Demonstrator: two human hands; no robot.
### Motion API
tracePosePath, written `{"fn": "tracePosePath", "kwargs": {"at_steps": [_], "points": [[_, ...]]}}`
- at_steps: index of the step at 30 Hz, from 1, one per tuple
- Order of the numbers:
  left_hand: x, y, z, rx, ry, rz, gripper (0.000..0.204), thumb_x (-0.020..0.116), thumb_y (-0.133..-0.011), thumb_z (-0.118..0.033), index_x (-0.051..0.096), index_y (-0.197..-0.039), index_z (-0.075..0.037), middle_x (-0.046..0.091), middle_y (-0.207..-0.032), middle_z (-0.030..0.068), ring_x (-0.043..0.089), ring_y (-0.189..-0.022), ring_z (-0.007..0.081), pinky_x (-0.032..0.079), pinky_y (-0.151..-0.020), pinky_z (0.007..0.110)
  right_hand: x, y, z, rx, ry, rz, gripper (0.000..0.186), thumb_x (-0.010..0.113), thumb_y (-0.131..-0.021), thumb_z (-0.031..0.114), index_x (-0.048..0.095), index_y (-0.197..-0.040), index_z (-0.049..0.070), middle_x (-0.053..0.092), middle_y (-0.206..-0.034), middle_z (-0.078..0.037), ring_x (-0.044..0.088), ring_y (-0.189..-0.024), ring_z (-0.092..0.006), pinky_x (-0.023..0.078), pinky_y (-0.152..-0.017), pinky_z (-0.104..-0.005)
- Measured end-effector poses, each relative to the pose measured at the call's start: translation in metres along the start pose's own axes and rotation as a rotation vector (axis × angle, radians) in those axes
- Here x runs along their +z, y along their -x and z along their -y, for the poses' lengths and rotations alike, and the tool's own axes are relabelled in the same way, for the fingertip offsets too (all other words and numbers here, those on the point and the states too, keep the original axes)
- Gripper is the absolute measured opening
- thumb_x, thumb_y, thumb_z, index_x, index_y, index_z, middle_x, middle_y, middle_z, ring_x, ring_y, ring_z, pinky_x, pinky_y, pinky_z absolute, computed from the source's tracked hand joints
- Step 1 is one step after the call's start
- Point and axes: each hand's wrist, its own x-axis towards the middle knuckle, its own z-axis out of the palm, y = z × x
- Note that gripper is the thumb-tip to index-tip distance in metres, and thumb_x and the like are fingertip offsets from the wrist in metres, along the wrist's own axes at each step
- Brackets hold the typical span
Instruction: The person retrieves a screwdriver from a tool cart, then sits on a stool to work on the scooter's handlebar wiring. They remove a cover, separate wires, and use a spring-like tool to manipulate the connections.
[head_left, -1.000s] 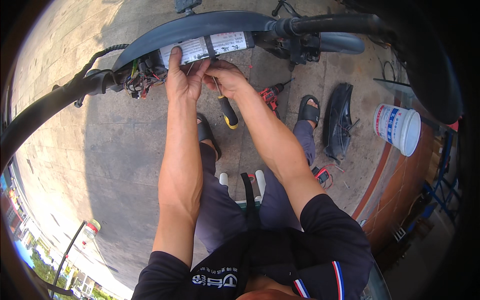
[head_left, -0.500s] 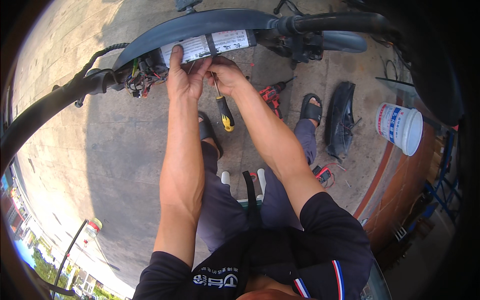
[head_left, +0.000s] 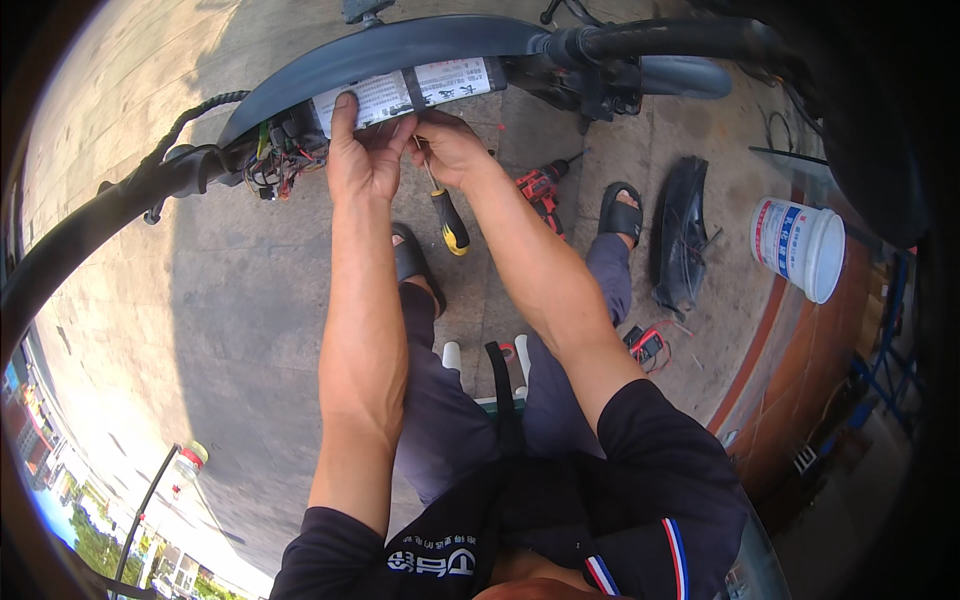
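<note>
My left hand (head_left: 365, 160) grips a long battery pack (head_left: 446, 85) with a white label and black strap, its thumb on the label and fingers curled along the lower edge beneath a dark curved frame (head_left: 390, 40). Beside it, my right hand (head_left: 450, 150) has its fingers closed around the thin shaft of a screwdriver (head_left: 449, 222), whose yellow-and-black handle hangs downward. The fingertips of both hands and the screwdriver's tip are partly hidden under the pack. Bundled wires and connectors (head_left: 280, 160) hang just left of my left hand.
A red drill (head_left: 540, 190) lies on the pavement (head_left: 250, 330) beyond my right arm. Farther right are a black curved plastic part (head_left: 678, 230), a white bucket (head_left: 790, 245) and a red-and-black meter (head_left: 645, 345) with leads. Black tubes (head_left: 110, 210) cross both upper sides.
The screwdriver's handle has turned, showing different yellow markings. Both hands hold almost the same place, and the whole view has shifted slightly.
</note>
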Motion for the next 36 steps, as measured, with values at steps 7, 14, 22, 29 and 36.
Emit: {"fn": "tracePosePath", "kwargs": {"at_steps": [7, 14, 22, 29, 36], "points": [[0.001, -0.001, 0.0, 0.014, -0.011, -0.008, 0.046, 0.07, -0.093, -0.032, 0.054, -0.123, 0.0, 0.06, -0.118, 0.0222, 0.059, -0.111, 0.0406, 0.049, -0.101, 0.063, -0.002, -0.002, 0.003, 0.051, -0.058, 0.076, 0.008, 0.064, -0.095, 0.014, 0.064, -0.096, 0.006, 0.062, -0.081, -0.004, 0.055, -0.063, -0.013, 0.044, -0.052, -0.0286], [-0.003, -0.005, 0.0, 0.017, -0.019, 0.015, 0.05, 0.071, -0.092, -0.032, 0.053, -0.127, -0.001, 0.058, -0.124, 0.0214, 0.056, -0.117, 0.0415, 0.048, -0.102, 0.062, 0.002, 0.001, 0.005, 0.025, -0.04, 0.0, 0.012, 0.068, -0.09, 0.006, 0.064, -0.101, 0.01, 0.063, -0.082, -0.002, 0.055, -0.062, -0.0106, 0.04, -0.046, -0.0258], [-0.003, -0.004, -0.001, 0.013, -0.003, 0.028, 0.048, 0.072, -0.091, -0.03, 0.054, -0.126, -0.003, 0.06, -0.122, 0.0181, 0.058, -0.115, 0.0388, 0.05, -0.099, 0.06, 0.004, 0.005, 0.007, 0.034, -0.032, -0.012, 0.008, 0.063, -0.094, 0.007, 0.063, -0.101, 0.01, 0.062, -0.083, -0.002, 0.052, -0.063, -0.0096, 0.037, -0.047, -0.0238], [-0.001, -0.002, -0.002, 0.025, -0.022, 0.018, 0.053, 0.071, -0.093, -0.032, 0.051, -0.131, -0.001, 0.058, -0.128, 0.0211, 0.055, -0.121, 0.0423, 0.046, -0.104, 0.062, 0.0, -0.001, 0.007, 0.1, -0.093, 0.03, 0.009, 0.057, -0.1, 0.018, 0.06, -0.102, 0.01, 0.061, -0.092, -0.004, 0.044, -0.061, -0.0084, 0.032, -0.048, -0.0217], [0.0, -0.001, -0.002, 0.029, -0.04, 0.032, 0.054, 0.071, -0.092, -0.032, 0.052, -0.131, -0.001, 0.058, -0.129, 0.0191, 0.055, -0.122, 0.041, 0.045, -0.105, 0.06, -0.005, -0.011, 0.002, 0.176, -0.26, 0.094, 0.012, 0.055, -0.101, 0.022, 0.059, -0.098, 0.011, 0.057, -0.085, 0.001, 0.041, -0.059, -0.005, 0.028, -0.048, -0.0198]]}}
